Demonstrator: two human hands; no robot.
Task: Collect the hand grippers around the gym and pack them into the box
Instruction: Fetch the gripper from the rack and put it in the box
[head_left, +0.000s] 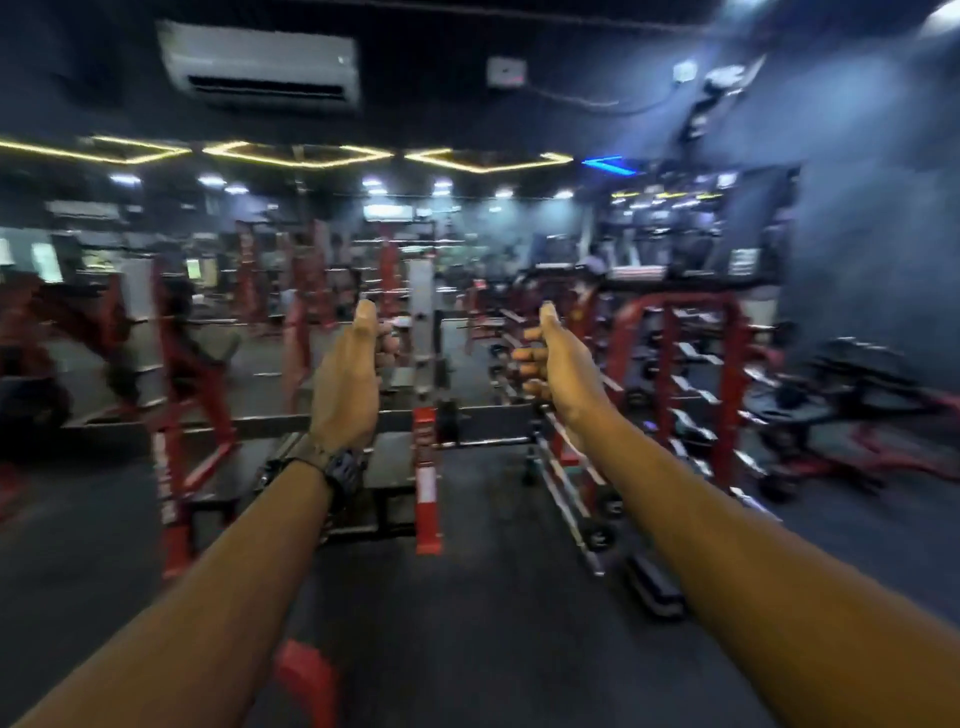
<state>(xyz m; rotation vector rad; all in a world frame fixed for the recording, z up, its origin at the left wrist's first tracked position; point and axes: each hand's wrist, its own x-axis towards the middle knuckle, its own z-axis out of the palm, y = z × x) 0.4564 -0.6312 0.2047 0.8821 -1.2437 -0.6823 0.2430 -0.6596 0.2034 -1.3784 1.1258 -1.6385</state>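
Hands raised, loosely curled, holding nothing — left hand, right hand — red rack ahead.

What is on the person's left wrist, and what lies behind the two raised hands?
A dark wristwatch sits on the wrist below the left hand. Behind it and the right hand stand blurred red weight racks. No hand grippers or box show; the hands cover some equipment.
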